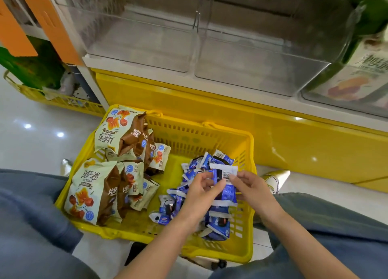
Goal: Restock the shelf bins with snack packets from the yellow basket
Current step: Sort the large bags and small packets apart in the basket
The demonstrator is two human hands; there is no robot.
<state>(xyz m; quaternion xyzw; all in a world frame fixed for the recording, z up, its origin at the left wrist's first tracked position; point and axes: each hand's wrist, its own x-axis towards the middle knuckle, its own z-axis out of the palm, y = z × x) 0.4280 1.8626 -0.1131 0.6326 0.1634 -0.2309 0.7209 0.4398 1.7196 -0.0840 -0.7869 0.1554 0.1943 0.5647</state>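
Where both hands meet over the basket's (pixel 231 254) right half, a blue packet (pixel 226 173) is held just above the pile (pixel 184 207) of its fellows. The left hand (pixel 202 191) pinches its left edge, fingers curled in, and the right hand (pixel 249 186) pinches its right edge between thumb and forefinger; whether more than one packet sits in the grip cannot be told.

The packet is judged light, soft and crinkly, with a slick film skin and probably brittle contents, so the flat white crimped ends or the side edges are the better holds, and squeezing the middle is best avoided. Its barcode face is turned up. Its long axis seems to run from the person toward the shelf, one white crimp pointing at the bins (pixel 252 73).

Brown-and-cream bags (pixel 100 186) fill the basket's left half, leaning on one another. Beyond the basket stands the yellow shelf base (pixel 273 136), and above it the clear bins, the two in the middle showing no stock, the one at far right holding green-and-white packs (pixel 357 79).
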